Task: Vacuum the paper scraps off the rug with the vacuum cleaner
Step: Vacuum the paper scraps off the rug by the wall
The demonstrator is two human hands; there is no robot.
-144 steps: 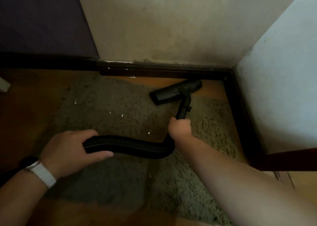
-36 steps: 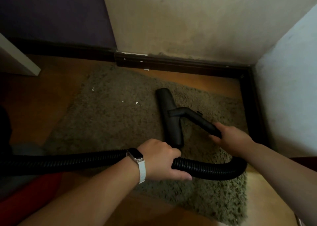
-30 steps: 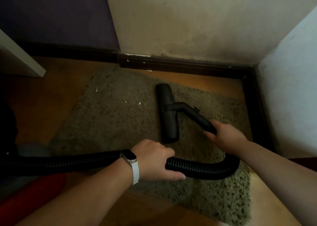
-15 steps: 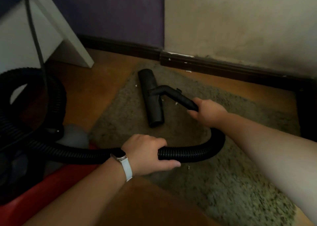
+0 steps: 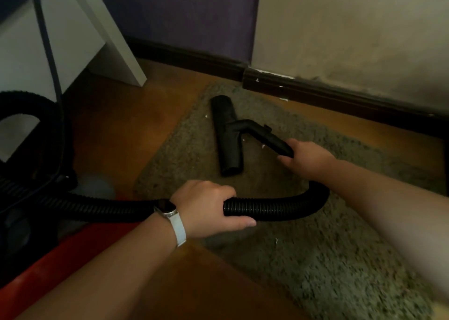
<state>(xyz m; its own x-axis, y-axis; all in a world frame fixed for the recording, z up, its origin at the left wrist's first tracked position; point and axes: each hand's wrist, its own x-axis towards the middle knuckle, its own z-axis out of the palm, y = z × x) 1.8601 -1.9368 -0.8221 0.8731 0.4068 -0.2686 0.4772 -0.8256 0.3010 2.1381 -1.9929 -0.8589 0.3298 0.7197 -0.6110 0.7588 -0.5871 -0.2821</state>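
Note:
A shaggy grey-green rug (image 5: 315, 259) lies on the wooden floor. The black floor nozzle (image 5: 227, 134) of the vacuum rests on the rug near its left edge. My right hand (image 5: 307, 158) grips the black wand (image 5: 264, 137) just behind the nozzle. My left hand (image 5: 206, 207), with a white watch strap on the wrist, is closed around the ribbed black hose (image 5: 274, 205), which curves between both hands. Small white paper scraps lie by the nozzle's far end (image 5: 207, 116), under the wand (image 5: 263, 146) and near the hose (image 5: 276, 240).
The hose runs left to the dark vacuum body (image 5: 21, 173), with a red part (image 5: 60, 254) below it. A white furniture leg (image 5: 114, 40) stands at the back left. A dark baseboard (image 5: 315, 93) runs along the wall, with white flecks on it.
The nozzle has swept leftward across the rug toward its left edge, and my view has turned left, bringing the vacuum body and white furniture into sight. Both hands keep their grips.

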